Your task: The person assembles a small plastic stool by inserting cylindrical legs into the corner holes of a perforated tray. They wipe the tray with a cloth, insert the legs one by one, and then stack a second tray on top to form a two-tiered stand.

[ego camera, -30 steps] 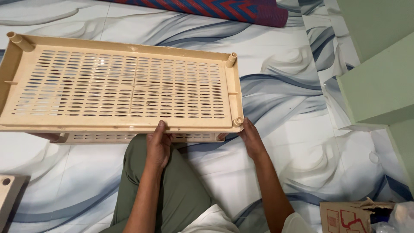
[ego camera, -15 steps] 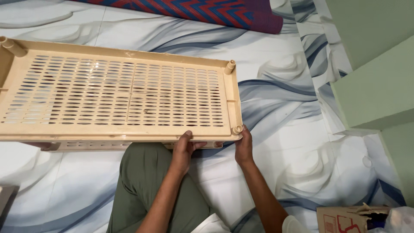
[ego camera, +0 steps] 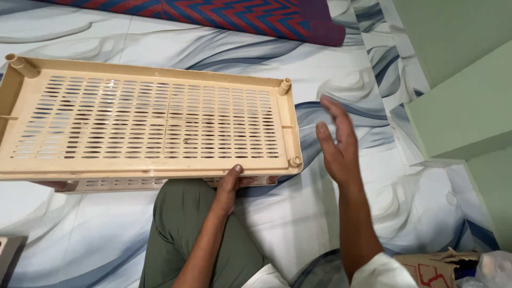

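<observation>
A beige slotted shelf (ego camera: 149, 125) is lying flat over a second beige piece (ego camera: 133, 184), of which only a strip is showing under the near edge. The stacking looks done as far as placing goes; whether the corners are seated cannot be told, and no legs or posts are standing in the sockets, so I judge that part is left.

The left hand (ego camera: 230, 184) is gripping the near edge of the shelf, thumb on top of the rim, the other fingers curled underneath and hidden. The right hand (ego camera: 337, 141) is hovering in the air just right of the shelf's near right corner, touching nothing, its fingers (ego camera: 332, 109) spread and slightly blurred.

Counting: one shelf on top, one piece under it. On the shelf three corner sockets are showing, at the far left (ego camera: 17, 63), the far right (ego camera: 285, 85) and the near right (ego camera: 295, 160); the fourth is out of view. One rolled mat (ego camera: 240, 13), red and blue, is lying at the far side. One torn cardboard box (ego camera: 432, 266) is sitting at the near right, beside something wrapped in clear plastic (ego camera: 493, 266). Two hands are showing, both the person's own.
</observation>
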